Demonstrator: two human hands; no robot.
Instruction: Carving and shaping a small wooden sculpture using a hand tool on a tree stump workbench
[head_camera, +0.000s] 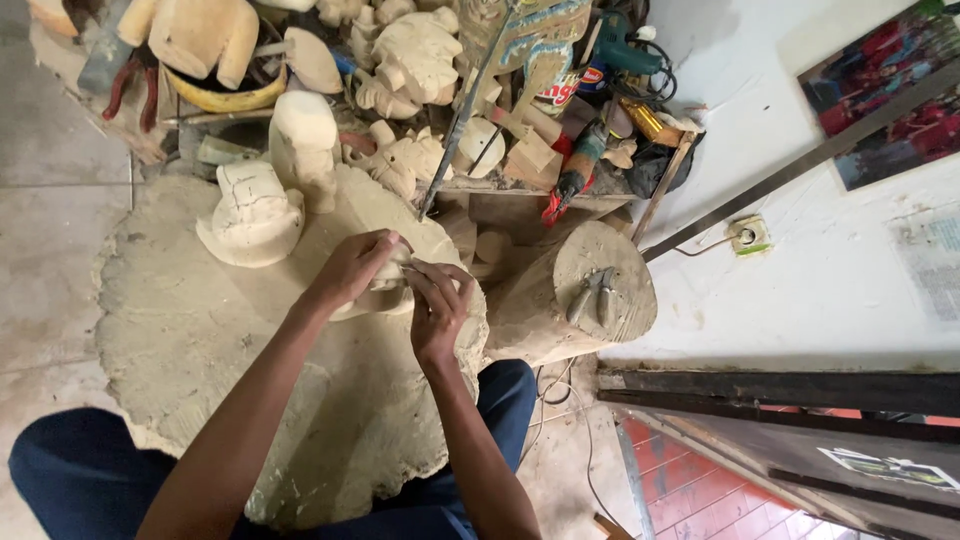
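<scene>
Both hands pinch a small pale wooden carving (385, 290) on the big stump counter (200, 340): left hand (350, 270) wraps it, right hand (435, 305) grips its edge. Holding it braced against the stump seems wise, fingers clear of the worked spot.

Soft even daylight, faint shadows, wide-angle stretch at edges.
</scene>
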